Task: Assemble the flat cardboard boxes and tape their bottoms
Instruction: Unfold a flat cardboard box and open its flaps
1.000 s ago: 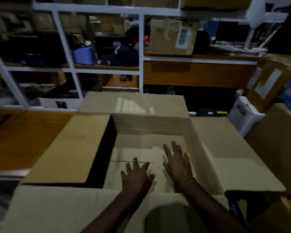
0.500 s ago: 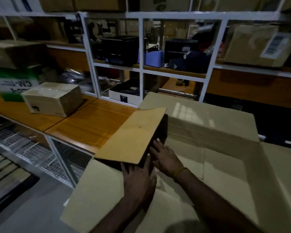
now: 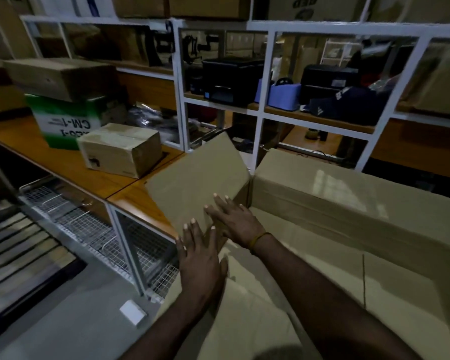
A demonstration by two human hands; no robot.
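A large open cardboard box (image 3: 348, 203) fills the lower right of the head view, its inside floor pale and bare. Its left flap (image 3: 192, 175) stands tilted up and outward over the wooden counter. My left hand (image 3: 200, 258) lies flat with straight fingers against the lower part of that flap. My right hand (image 3: 234, 219) presses flat on the flap just above and to the right, fingers spread, a yellow band on the wrist. The near flap (image 3: 244, 320) slopes down under my forearms. No tape shows in view.
A wooden counter (image 3: 63, 157) at left carries a small sealed carton (image 3: 120, 149), a green-and-white box (image 3: 65, 120) and a brown carton on top. White shelving (image 3: 260, 113) behind holds black machines and a blue tub. Wire baskets (image 3: 89, 227) sit under the counter.
My hands left the box floor and moved to the left flap, which has swung up from flat to tilted. My view has turned left toward the counter.
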